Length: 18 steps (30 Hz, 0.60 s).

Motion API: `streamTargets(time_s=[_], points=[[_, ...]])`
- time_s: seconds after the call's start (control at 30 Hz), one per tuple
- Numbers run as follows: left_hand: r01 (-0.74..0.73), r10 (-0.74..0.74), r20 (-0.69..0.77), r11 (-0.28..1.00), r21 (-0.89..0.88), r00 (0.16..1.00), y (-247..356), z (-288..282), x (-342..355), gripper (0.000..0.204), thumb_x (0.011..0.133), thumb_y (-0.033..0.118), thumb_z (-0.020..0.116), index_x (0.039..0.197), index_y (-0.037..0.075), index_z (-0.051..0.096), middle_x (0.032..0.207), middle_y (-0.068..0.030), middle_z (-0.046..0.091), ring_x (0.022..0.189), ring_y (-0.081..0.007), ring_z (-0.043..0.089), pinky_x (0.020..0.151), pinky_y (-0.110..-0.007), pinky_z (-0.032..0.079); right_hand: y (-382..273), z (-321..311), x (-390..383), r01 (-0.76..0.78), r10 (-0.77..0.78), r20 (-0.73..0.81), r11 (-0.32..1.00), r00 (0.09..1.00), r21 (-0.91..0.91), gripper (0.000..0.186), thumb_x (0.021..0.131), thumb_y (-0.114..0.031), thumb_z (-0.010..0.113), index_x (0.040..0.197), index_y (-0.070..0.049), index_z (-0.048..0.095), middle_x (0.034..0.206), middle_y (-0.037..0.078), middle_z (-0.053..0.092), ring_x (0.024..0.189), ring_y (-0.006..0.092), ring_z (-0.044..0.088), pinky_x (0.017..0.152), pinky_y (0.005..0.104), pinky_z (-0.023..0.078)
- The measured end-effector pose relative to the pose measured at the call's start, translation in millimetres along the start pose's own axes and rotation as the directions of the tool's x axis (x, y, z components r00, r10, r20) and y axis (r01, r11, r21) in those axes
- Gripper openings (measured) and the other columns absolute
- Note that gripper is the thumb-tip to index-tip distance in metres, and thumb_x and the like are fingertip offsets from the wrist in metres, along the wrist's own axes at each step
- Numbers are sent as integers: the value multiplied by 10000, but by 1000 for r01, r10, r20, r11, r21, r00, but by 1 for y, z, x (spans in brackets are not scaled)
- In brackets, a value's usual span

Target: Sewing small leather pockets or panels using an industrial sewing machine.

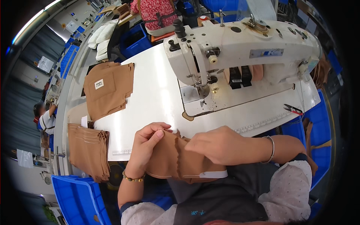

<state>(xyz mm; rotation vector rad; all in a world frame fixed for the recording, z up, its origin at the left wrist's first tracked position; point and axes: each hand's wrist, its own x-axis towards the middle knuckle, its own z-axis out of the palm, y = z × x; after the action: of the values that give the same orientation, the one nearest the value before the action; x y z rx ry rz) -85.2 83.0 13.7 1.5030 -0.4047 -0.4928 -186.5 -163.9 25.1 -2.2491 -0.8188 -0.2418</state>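
The brown fabric piece (161, 159) is at the near edge of the white sewing table (150, 97), before the dark apron (221, 195). The left hand (148, 140) pinches its upper left edge between thumb and fingers; the right hand (217, 144) curls over its right side, fingertips hidden, so I cannot tell whether they clamp it. An uneven raised seam (178, 157) runs down between the hands; unequal pull could pucker or skew it. If the left pinch loosened, the cloth could slip toward the lap, its lower edge appearing to hang unsupported by either hand. The white strip (213, 174) along that edge might fold under if the cloth bunches.
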Motion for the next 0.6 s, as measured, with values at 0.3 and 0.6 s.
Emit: streamTargets(time_s=[0.3,0.6], points=[[58,-41,-80,972,229,996,28,-52,-21,81,992,77,649,954,5,649,846,-19,681,797,-68,595,778,-220,487,3,40,58,566,-754,-231,626,615,-536,211,685,-202,639,789,-20,658,769,49,575,739,186,610,563,301,483],[-483,-11,507,285,828,862,81,2,123,118,861,172,697,880,80,767,846,-123,726,791,-334,685,720,-397,536,53,42,51,414,-630,-83,599,772,-686,192,674,-194,614,710,-7,637,765,123,647,597,160,565,512,256,400]])
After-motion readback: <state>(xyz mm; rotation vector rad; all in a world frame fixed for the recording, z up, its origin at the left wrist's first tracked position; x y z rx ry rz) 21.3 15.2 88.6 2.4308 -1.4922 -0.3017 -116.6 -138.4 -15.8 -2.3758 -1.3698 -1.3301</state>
